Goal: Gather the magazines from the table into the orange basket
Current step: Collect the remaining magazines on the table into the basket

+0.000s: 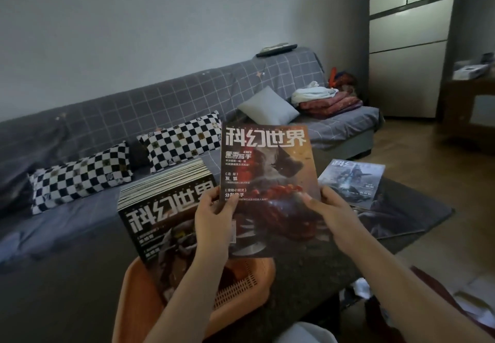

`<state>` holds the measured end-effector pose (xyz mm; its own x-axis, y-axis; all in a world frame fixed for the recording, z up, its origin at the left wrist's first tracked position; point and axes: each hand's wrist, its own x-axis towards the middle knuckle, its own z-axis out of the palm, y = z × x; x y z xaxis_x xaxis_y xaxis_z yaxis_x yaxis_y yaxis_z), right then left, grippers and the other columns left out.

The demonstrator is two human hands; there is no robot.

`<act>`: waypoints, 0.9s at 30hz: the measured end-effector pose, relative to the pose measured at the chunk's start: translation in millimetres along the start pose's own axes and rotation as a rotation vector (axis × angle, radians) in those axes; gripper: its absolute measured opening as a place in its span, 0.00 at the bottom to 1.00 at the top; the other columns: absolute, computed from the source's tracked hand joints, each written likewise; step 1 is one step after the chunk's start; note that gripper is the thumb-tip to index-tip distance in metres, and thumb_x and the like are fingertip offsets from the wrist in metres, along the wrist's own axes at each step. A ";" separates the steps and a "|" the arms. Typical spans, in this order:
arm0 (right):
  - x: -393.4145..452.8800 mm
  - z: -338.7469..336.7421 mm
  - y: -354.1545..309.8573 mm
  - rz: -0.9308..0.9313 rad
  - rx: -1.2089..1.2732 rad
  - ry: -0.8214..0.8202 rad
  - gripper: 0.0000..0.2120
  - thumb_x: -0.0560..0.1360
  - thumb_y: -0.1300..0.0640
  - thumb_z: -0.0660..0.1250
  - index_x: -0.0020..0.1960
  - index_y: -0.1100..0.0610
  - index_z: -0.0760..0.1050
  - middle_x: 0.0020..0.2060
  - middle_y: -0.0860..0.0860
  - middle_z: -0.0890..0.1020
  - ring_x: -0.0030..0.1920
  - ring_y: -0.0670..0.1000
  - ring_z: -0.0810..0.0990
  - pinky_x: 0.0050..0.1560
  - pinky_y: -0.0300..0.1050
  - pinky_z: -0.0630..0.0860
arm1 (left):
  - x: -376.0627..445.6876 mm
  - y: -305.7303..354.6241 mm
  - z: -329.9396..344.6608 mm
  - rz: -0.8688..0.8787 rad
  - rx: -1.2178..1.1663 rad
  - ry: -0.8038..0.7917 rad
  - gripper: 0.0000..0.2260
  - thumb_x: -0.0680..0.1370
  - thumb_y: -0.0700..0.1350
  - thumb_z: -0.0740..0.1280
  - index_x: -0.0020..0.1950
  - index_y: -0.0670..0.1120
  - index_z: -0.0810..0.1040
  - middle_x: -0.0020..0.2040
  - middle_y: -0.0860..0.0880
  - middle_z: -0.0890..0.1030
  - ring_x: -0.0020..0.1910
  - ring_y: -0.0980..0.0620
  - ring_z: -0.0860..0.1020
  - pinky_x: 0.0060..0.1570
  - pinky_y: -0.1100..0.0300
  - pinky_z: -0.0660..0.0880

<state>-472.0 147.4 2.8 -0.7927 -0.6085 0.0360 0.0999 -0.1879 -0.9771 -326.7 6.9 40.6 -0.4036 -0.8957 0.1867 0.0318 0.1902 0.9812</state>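
Observation:
I hold a red-covered magazine (267, 166) upright in front of me, above the orange basket (241, 286). My left hand (214, 214) grips its lower left edge and my right hand (329, 211) grips its lower right edge. A thick stack of magazines (163, 203) stands tilted in the basket, its lower part hidden by my left arm. One blue-grey magazine (353, 179) lies flat on the dark table (308, 267) to the right, on top of another dark one (388, 216).
A grey checked sofa (80, 133) runs behind the table, with two black-and-white checkered pillows (83, 176), a grey cushion (267, 107) and folded cloths (326, 101). Wooden floor and a cabinet (468, 107) lie to the right.

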 end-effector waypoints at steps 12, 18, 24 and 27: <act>-20.3 83.9 3.4 -0.112 -0.255 -0.283 0.10 0.77 0.56 0.64 0.57 0.48 0.76 0.49 0.47 0.83 0.49 0.47 0.82 0.51 0.45 0.78 | -28.9 -10.2 -128.5 -0.015 0.020 0.170 0.07 0.76 0.49 0.67 0.54 0.56 0.76 0.47 0.51 0.83 0.42 0.53 0.84 0.38 0.52 0.82; -14.0 115.6 30.9 -0.151 -0.560 -0.252 0.16 0.74 0.58 0.67 0.60 0.46 0.72 0.49 0.40 0.78 0.48 0.42 0.76 0.39 0.30 0.68 | -29.1 -42.1 -163.5 -0.041 0.304 0.210 0.05 0.74 0.45 0.71 0.48 0.53 0.78 0.43 0.52 0.83 0.41 0.58 0.82 0.36 0.63 0.75; -12.9 124.9 65.2 -0.167 -0.759 -0.123 0.19 0.73 0.58 0.69 0.63 0.51 0.73 0.56 0.47 0.81 0.57 0.47 0.79 0.55 0.42 0.76 | -23.2 -71.9 -169.5 -0.115 0.586 0.235 0.06 0.72 0.48 0.74 0.47 0.51 0.81 0.40 0.54 0.83 0.37 0.59 0.80 0.33 0.65 0.73; -11.3 126.2 72.4 -0.148 -0.797 -0.113 0.23 0.73 0.59 0.69 0.68 0.53 0.70 0.60 0.50 0.79 0.61 0.49 0.77 0.62 0.48 0.73 | -20.6 -79.7 -167.8 -0.129 0.645 0.234 0.07 0.72 0.48 0.73 0.48 0.51 0.80 0.40 0.54 0.82 0.37 0.61 0.79 0.32 0.67 0.71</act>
<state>-380.0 43.3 -41.8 -0.6948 -0.7022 0.1555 -0.4920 0.3064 -0.8149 -167.5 -57.3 -33.4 -0.1580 -0.9764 0.1469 -0.5815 0.2123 0.7854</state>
